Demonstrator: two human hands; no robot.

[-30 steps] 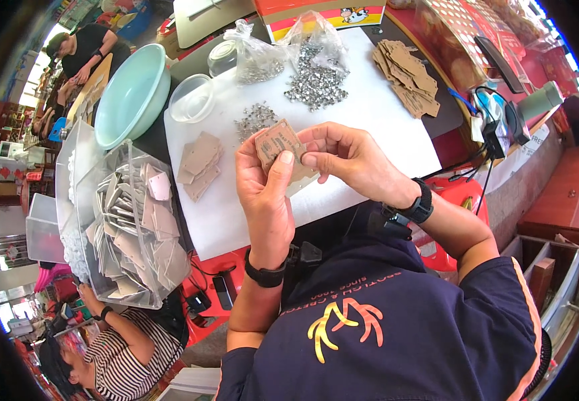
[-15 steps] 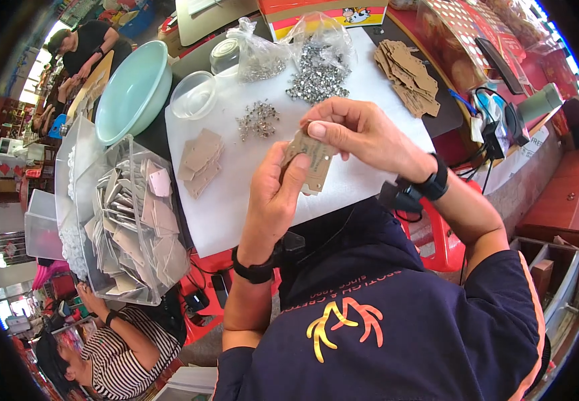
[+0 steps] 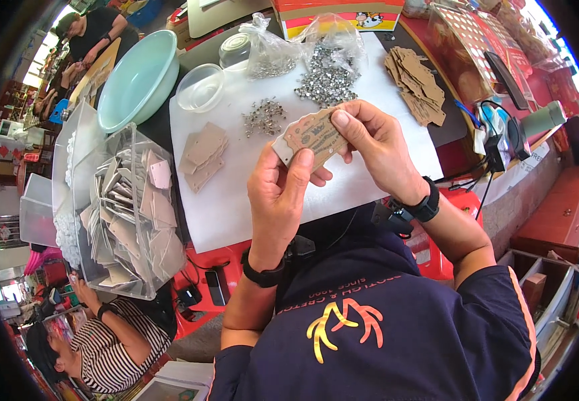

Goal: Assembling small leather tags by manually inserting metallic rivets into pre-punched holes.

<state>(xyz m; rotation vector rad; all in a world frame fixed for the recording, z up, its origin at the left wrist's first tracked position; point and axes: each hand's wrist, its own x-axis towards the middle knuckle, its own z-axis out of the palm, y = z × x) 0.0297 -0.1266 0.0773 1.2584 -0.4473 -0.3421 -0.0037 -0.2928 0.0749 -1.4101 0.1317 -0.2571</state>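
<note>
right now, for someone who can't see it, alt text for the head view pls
Both hands hold a brown cardboard tag above a white sheet: left hand gripping below, right hand pinching its top. Nearby lie small metal eyelets, more tags and a mint bowl.

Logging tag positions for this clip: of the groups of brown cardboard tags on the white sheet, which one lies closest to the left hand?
The small stack of tags beside the clear bin, left of the left hand; the other pile lies far right.
</note>
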